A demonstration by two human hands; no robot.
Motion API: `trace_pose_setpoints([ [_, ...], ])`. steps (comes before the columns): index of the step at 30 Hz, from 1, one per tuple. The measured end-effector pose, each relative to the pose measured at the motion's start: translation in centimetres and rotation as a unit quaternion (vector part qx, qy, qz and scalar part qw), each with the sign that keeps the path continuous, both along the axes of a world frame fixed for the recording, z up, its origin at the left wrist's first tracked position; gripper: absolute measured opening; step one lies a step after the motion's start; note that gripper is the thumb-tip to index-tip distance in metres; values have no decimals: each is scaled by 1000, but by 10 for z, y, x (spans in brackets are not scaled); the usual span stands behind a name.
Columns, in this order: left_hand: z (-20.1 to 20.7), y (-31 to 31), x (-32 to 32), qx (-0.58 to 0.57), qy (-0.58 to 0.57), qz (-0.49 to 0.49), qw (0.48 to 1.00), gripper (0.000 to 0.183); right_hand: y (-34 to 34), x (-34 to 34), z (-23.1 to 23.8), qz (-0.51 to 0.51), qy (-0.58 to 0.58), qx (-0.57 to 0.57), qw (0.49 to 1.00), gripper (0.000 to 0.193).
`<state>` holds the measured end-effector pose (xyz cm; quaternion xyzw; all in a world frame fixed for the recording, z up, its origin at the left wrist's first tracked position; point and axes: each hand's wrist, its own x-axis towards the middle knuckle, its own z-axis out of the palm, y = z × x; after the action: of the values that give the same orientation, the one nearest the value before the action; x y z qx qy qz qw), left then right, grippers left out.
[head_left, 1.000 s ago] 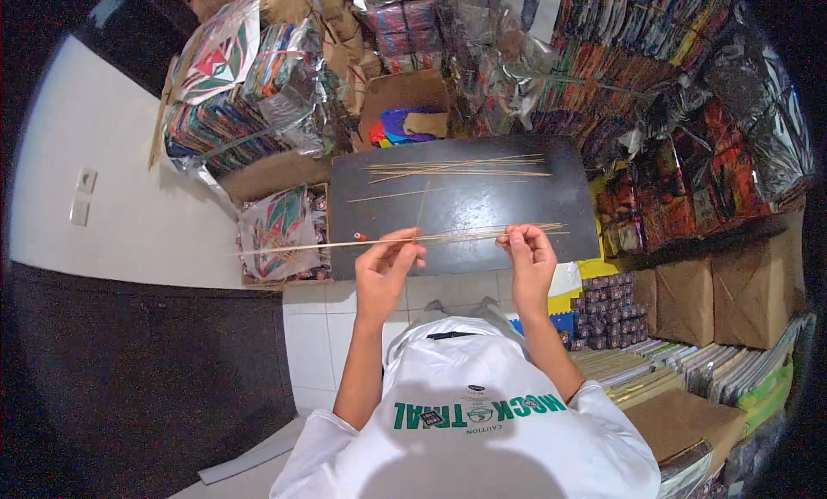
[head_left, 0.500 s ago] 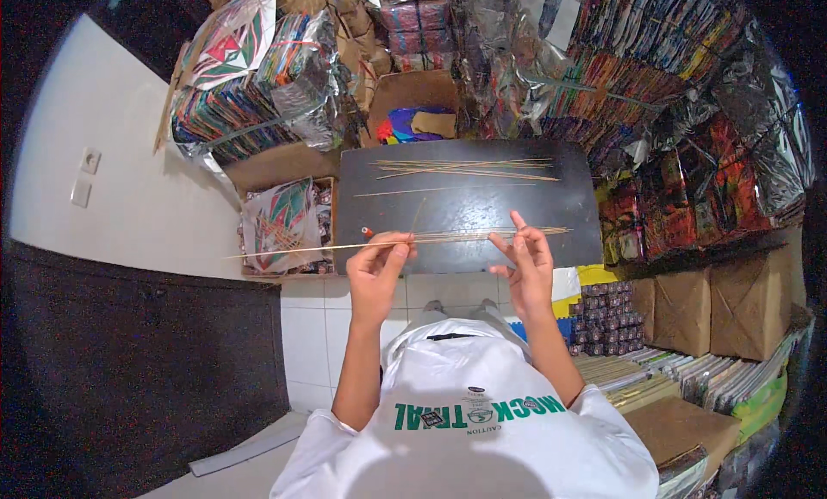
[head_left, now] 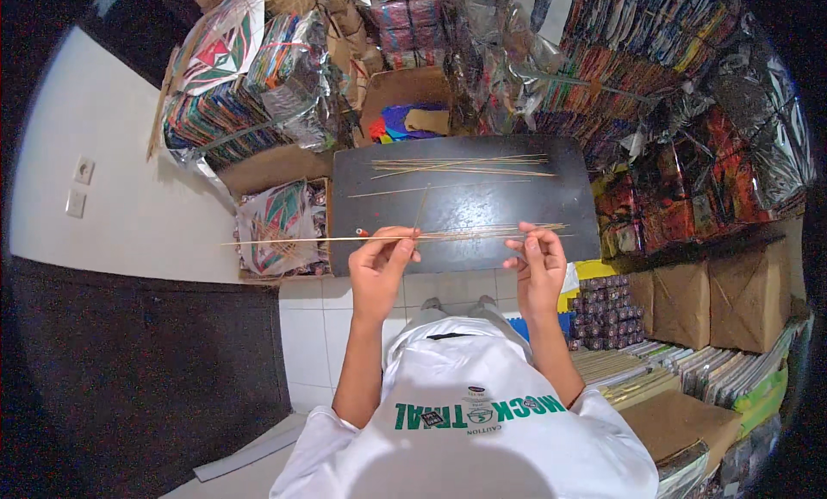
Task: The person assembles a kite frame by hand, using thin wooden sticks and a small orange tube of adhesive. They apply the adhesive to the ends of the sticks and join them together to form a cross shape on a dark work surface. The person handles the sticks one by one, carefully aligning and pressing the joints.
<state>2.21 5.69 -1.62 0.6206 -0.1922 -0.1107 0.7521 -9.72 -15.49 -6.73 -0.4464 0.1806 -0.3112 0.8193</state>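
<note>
Thumb and fingers of my left hand [head_left: 377, 268] pinch a long thin bamboo stick [head_left: 293, 240], which reaches out to the left past the table edge. A shorter stick [head_left: 422, 208] crosses it at my fingertips, slanting up and away. Several thin sticks [head_left: 474, 233] run between my hands over the near part of the black table [head_left: 556, 202]. My right hand [head_left: 541, 259] is closed beside their right ends, thumb against fingers; what it pinches is too small to make out. A small orange-red thing [head_left: 361, 233] sits by my left fingers.
More sticks [head_left: 465, 166] lie at the table's far side, with a single stick [head_left: 439, 189] nearer. An open carton [head_left: 323, 215] with printed kite-like sheets stands at left. Wrapped stacks [head_left: 620, 68] rise behind. Brown boxes [head_left: 745, 296] and small dark containers [head_left: 606, 314] are at right.
My right hand has moved slightly right, and its raised forefinger has folded in toward the thumb. My left hand keeps its pinch; the crossing stick stands a bit steeper and farther out.
</note>
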Motion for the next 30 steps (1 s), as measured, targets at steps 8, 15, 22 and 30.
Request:
trace_pose_setpoints([
  [8,-3,-9,-2,53,-48,-13,997,15,-2,4,0,-142,136,-281,939,13],
  [15,-7,-8,6,-18,8,3,1000,16,-27,-8,12,22,17,19,999,9],
  [22,-8,-3,20,-11,-18,55,998,11,-38,-20,11,44,102,-152,982,7],
  [30,-8,-22,12,-5,-66,0,998,9,-6,-10,20,189,102,-233,948,8],
])
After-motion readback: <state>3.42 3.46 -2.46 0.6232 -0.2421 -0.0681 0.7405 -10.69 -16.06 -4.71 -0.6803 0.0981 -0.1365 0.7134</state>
